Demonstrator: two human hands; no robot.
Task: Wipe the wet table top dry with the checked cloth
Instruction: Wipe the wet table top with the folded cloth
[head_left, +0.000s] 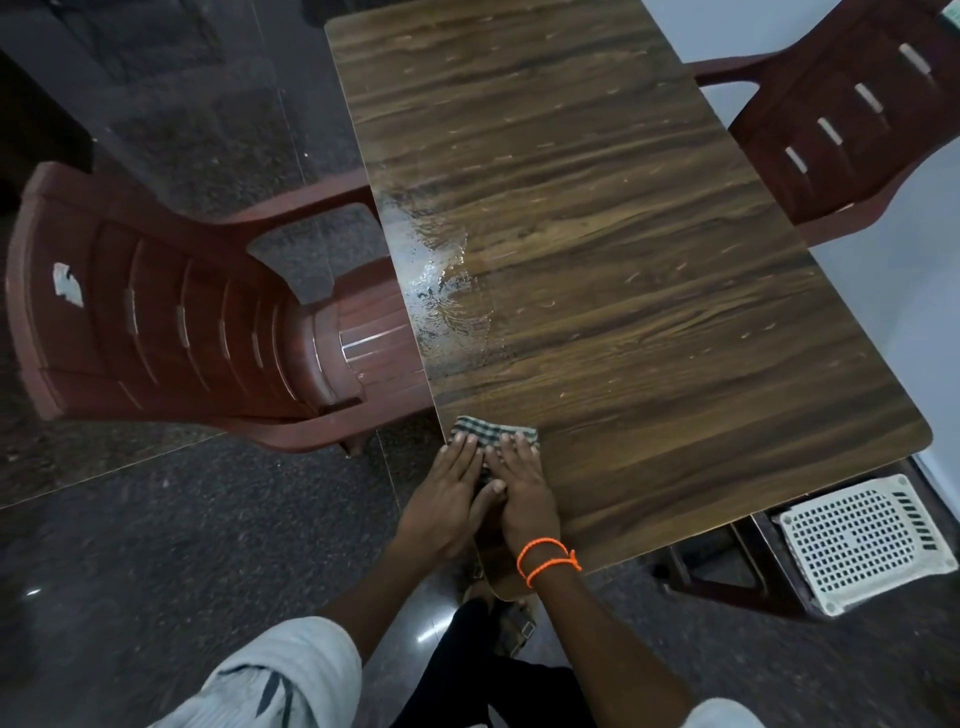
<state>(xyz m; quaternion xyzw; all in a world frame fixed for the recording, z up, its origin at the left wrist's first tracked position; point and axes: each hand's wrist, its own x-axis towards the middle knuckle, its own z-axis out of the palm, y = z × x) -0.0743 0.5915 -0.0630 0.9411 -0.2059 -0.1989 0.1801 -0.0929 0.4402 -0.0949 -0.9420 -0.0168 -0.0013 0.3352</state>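
Head view: I see left hand (451, 486) and right hand (521, 486) flat, fingers straight, pressing cloth (488, 434) onto desk (649, 312) for wiping; puddle (441, 291) beyond cloth.

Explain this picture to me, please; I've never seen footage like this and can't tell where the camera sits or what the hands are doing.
There is no machine here: a person wears a wide-angle camera on the head, so you look forward and down along their own arms. That is why the edges bend.

Both hands lie flat, side by side, pressing a folded checked cloth onto the near left corner of a wood-patterned table top. The left hand is the bare one; the right hand has an orange thread bracelet at its wrist.

Further along the left edge shines a puddle of water, not yet wiped. Brown plastic chairs stand at either side, and a white perforated stool stands at the lower right.
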